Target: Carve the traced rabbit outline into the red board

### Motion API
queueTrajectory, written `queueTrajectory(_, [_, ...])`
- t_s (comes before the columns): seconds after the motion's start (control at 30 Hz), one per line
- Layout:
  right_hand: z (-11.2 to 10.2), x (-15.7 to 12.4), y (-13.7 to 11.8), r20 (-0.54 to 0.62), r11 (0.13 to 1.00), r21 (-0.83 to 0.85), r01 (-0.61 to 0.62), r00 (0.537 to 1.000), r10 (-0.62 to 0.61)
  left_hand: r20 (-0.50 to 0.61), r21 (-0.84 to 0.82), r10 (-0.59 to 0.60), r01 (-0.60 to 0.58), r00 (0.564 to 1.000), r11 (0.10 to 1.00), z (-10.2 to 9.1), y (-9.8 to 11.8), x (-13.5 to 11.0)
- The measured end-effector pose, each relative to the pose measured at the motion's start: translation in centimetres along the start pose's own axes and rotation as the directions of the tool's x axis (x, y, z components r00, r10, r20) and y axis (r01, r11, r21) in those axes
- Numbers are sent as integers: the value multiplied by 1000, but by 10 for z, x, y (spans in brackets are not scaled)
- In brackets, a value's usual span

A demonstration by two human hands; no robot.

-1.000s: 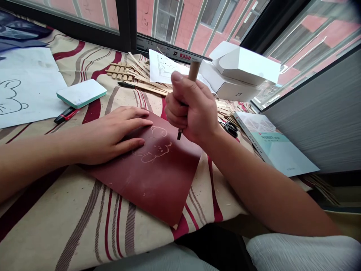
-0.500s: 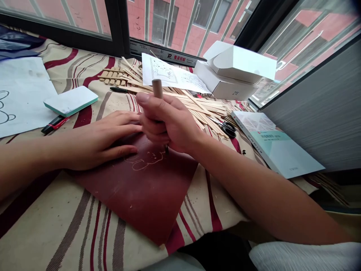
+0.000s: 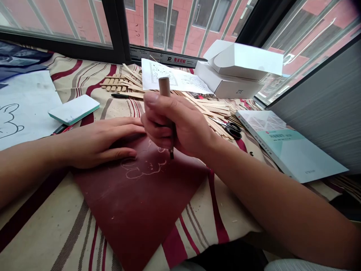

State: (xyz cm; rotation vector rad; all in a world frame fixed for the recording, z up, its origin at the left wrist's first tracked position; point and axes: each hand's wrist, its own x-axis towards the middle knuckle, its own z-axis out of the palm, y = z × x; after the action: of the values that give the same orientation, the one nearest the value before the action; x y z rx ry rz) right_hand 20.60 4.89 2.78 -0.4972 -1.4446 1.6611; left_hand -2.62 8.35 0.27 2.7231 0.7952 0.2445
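The right hand (image 3: 177, 126) is closed in a fist around a wood-handled carving tool (image 3: 164, 87), its tip pointing down beside a pale scratched animal outline (image 3: 143, 165) on a dark red sheet (image 3: 135, 214). The left hand (image 3: 104, 145) rests open and flat on the sheet's upper edge, over striped cloth (image 3: 225, 226).

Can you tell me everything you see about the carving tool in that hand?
The carving tool has a round, pale wooden grip that sticks up above the right hand, whose fingers wrap around it. A short, dark metal tip pokes out below. It tilts slightly, tip down, at the red sheet, beside the pale drawing. I can't tell if the tip touches.
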Motion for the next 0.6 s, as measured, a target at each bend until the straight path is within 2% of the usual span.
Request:
queueTrajectory(0.17, [-2, 0, 8, -29, 999, 43, -10, 1000, 11, -154, 209, -83, 115, 985, 971, 7, 8, -8])
queueTrajectory(0.27, [-7, 1, 7, -65, 999, 43, 25, 998, -22, -160, 199, -166, 197, 973, 960, 12, 12, -11])
queueTrajectory(0.33, [-11, 2, 6, -82, 997, -36, 72, 994, -75, -133, 151, -198, 217, 971, 964, 14, 14, -11])
queueTrajectory(0.5, [-20, 4, -5, -64, 922, -346, 172, 976, -206, -127, 86, -141, 152, 982, 985, 12, 19, -8])
queueTrajectory(0.6, [-28, 0, -18, 33, 901, -418, 114, 993, -110, -115, 70, -93, 101, 989, 992, 9, 19, -5])
